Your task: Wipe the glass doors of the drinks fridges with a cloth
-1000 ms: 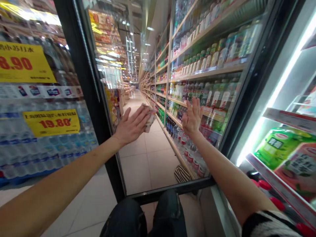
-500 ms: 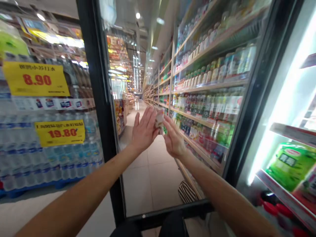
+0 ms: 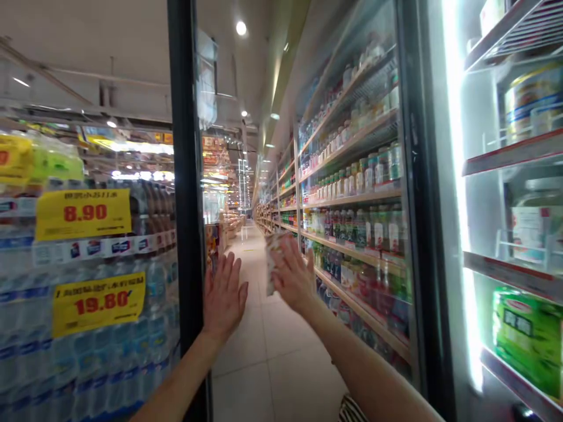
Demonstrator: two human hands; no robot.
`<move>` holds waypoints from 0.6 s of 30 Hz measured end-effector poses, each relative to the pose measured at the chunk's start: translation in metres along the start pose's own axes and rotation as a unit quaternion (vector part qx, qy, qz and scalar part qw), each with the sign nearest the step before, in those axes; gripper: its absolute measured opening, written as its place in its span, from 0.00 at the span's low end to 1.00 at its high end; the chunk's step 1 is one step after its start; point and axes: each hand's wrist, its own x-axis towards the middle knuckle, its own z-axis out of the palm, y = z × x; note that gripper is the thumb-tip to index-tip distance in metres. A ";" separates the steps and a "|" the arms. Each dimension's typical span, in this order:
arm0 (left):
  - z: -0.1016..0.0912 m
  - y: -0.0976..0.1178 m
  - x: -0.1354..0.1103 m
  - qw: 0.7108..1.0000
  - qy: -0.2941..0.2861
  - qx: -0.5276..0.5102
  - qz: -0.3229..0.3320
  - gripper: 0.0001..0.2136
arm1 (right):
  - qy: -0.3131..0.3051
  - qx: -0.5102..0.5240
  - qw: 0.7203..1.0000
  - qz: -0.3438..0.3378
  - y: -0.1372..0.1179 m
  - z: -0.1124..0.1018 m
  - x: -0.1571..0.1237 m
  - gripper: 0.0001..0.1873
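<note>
Head view: glass door [image 3: 186, 146] with black uprights fills the middle, drinks shelves [image 3: 352, 199] showing in its pane on the right, stacked bottles [image 3: 88, 351] outside it on the left. 2 bare hands up before the pane. Right hand [image 3: 294, 272] is flat and opened out, fingers up and apart, back to the camera, over 1 crumpled cloth [image 3: 271, 251]. Left hand [image 3: 224, 293] is spread too, nothing in it, just beside the left upright; can't tell if its palm meets the glass. Smallest item, the cloth, sits under the right hand and sticks out on its left, toward the left hand; visible strip runs roughly upright. Right hand nearer, touching it; left hand apart, lower and to the left.
</note>
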 end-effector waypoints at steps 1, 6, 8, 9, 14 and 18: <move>0.000 0.002 -0.001 1.000 -0.009 0.012 -0.003 0.30 | 0.015 -0.031 0.998 0.049 0.022 -0.003 0.000 0.23; -0.002 0.009 -0.004 0.999 -0.030 0.038 -0.015 0.31 | 0.044 -0.088 0.967 0.235 0.061 -0.013 -0.001 0.25; -0.003 0.009 -0.004 0.999 -0.031 0.041 -0.014 0.31 | -0.013 -0.049 0.990 0.130 0.042 -0.012 -0.005 0.24; -0.003 0.009 -0.004 0.999 -0.030 0.042 -0.013 0.31 | -0.046 -0.024 0.997 0.062 0.035 -0.011 -0.007 0.25; -0.003 0.010 -0.003 0.999 -0.025 0.035 -0.013 0.31 | 0.015 -0.055 0.992 0.109 0.074 -0.014 -0.012 0.28; -0.003 0.014 -0.001 0.999 -0.022 0.016 -0.028 0.30 | 0.064 -0.108 0.971 0.205 0.094 -0.018 -0.007 0.27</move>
